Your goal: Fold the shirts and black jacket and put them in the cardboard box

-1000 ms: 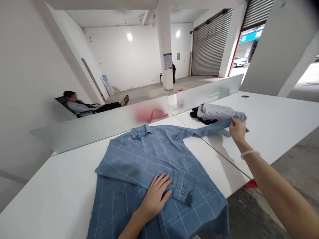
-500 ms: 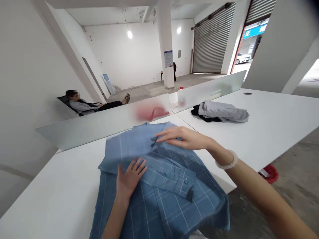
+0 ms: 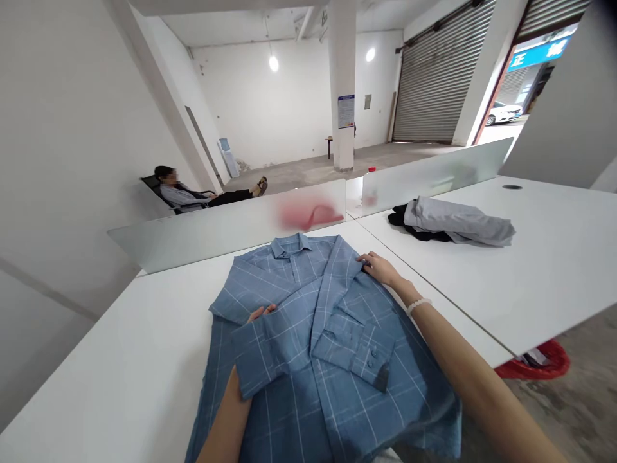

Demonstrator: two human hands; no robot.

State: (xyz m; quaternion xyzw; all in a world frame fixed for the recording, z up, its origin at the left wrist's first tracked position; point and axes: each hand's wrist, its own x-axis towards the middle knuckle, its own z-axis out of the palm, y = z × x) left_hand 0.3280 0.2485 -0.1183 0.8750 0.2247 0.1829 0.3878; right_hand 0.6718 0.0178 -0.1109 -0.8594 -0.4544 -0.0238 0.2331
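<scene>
A blue checked button-up shirt [image 3: 289,289] lies front up with its collar at the far end and both sleeves folded across the body. My right hand [image 3: 380,267] pinches the shirt's edge by the right-hand shoulder fold. Under the crossed left-hand sleeve [image 3: 258,357] lies my left hand [image 3: 263,313]; the cloth covers most of it, and only the outstretched fingers show past the sleeve, apparently resting on the shirt front. The other sleeve's buttoned cuff [image 3: 373,357] points down toward the right hem.
A frosted divider [image 3: 231,225] runs along the back of the white table [image 3: 120,347]. Grey and black folded clothing [image 3: 457,222] sits on the adjoining table at right. Below the table edge is a red bin [image 3: 554,360]. Beyond the divider a person [image 3: 180,193] reclines in a chair.
The left-hand sleeve has come down across the front, uncovering the collar and covering my left hand. My right hand has moved to the shoulder edge and closed on it. The view has shifted left.
</scene>
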